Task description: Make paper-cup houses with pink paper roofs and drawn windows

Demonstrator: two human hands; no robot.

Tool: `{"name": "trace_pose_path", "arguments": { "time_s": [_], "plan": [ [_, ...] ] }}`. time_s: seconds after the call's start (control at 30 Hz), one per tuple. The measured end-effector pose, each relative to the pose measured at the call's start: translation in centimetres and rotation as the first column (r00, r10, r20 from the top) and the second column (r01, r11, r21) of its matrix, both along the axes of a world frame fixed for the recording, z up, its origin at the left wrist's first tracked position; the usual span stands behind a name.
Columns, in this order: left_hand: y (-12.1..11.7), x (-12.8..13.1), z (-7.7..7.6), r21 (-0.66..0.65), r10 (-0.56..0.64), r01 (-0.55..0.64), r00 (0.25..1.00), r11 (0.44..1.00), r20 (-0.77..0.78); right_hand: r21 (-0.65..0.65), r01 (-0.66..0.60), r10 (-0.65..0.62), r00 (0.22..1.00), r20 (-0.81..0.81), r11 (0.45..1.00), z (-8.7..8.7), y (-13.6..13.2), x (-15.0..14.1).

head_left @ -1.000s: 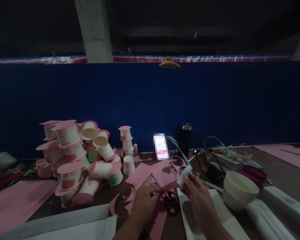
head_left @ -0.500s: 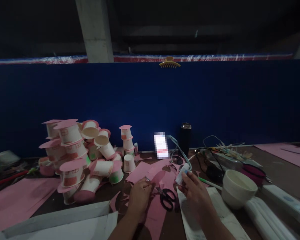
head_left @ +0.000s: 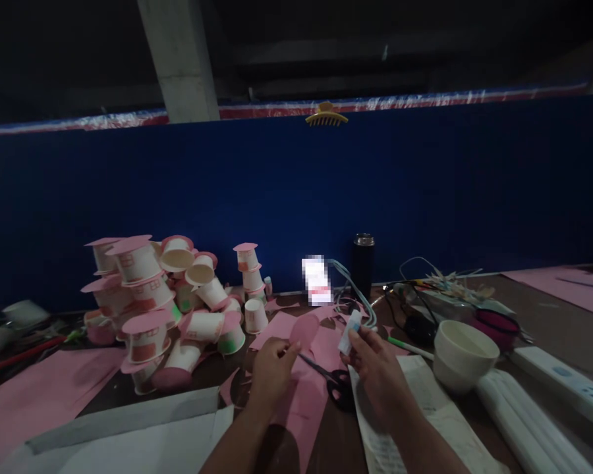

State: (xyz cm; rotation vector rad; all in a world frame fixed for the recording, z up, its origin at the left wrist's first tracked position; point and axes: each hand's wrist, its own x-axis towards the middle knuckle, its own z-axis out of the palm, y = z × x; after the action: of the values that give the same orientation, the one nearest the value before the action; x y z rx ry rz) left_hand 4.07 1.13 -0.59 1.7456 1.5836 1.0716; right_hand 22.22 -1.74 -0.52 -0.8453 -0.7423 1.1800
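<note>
Pinched between the fingers of my left hand (head_left: 273,375) is a pink paper circle (head_left: 305,331), its flat side turned up toward me. My right hand (head_left: 375,368) grips a white glue stick (head_left: 349,332) with a blue label, tilted and apart from the circle. Black-handled scissors (head_left: 340,385) lie between the hands on pink paper scraps (head_left: 296,411). A printed sheet (head_left: 425,395) rests under my right hand. To the left, decorated paper cups (head_left: 145,293) with pink paper tops are piled up, some upright and some on their sides.
A lit phone (head_left: 317,282) leans at the back beside a dark bottle (head_left: 364,266) and cables. On the right are a white cup (head_left: 464,355), a power strip (head_left: 563,382) and a purple container (head_left: 497,329). A white box (head_left: 128,434) sits front left, near pink sheets (head_left: 54,388).
The pink circle has turned so more of its face shows. My right hand, with the glue stick, has moved slightly left and up. The whole view has shifted a little.
</note>
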Motion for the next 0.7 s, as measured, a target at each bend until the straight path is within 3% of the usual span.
{"name": "trace_pose_path", "arguments": {
  "time_s": [0.1,0.23,0.3,0.43,0.6,0.7],
  "plan": [
    [-0.8,-0.6,-0.3,-0.141,-0.053,0.059,0.998,0.988,0.043,-0.025,-0.054,0.054,0.998,0.02,0.998,0.1,-0.3,-0.3],
    [-1.9,-2.7,-2.2,-0.322,-0.046,0.115,0.976,0.94,0.214,-0.088,-0.205,0.209,0.977,0.043,0.975,0.6,-1.0,-0.8],
    [-2.1,-3.8,-3.1,-0.312,-0.019,0.11,0.959,0.944,0.282,-0.15,-0.293,0.306,0.949,0.075,0.944,0.9,-1.4,-1.1],
    [-2.2,-4.6,-3.7,-0.296,0.001,0.077,0.968,0.952,0.252,-0.239,-0.423,0.461,0.877,0.137,0.874,1.0,-1.8,-1.5],
    [-2.9,-3.8,-2.9,-0.354,-0.173,0.322,0.903,0.878,0.393,-0.34,-0.451,0.55,0.776,0.308,0.825,0.3,-1.6,-1.5],
    [-3.4,-3.6,-2.6,-0.348,-0.223,0.361,0.899,0.865,0.377,-0.406,-0.416,0.568,0.717,0.403,0.814,0.3,-1.6,-1.5]
  ]
}}
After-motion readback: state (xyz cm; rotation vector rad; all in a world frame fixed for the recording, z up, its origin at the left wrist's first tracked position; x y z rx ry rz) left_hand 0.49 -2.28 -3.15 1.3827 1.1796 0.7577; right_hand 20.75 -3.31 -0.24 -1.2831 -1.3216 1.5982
